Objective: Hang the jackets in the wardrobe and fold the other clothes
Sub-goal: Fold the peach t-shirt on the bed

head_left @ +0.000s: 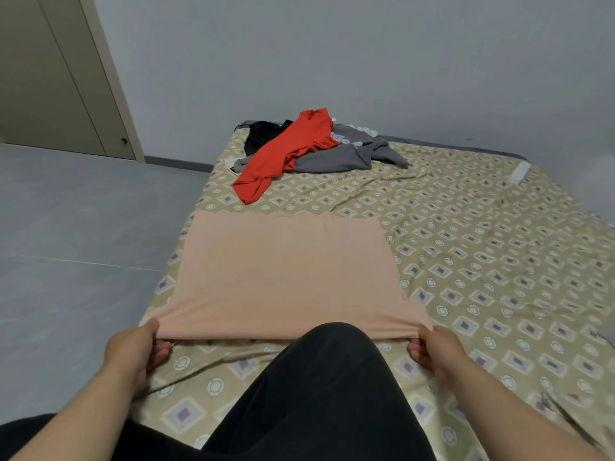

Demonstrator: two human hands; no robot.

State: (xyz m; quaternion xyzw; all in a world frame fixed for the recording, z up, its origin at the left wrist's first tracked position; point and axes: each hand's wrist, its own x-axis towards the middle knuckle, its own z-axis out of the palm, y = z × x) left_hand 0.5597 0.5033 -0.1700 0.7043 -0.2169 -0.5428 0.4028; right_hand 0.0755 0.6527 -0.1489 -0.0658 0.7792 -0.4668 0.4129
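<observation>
Head view: flat peach garment (286,271)

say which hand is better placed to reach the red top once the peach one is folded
Left, probably. The red top trails toward the left edge of the bed, nearer the left hand than the right hand. Both pinch near corners of the peach garment, so either must let go first.

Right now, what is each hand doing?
Left hand: pinches the near left corner of the peach garment.
Right hand: pinches its near right corner.
</observation>
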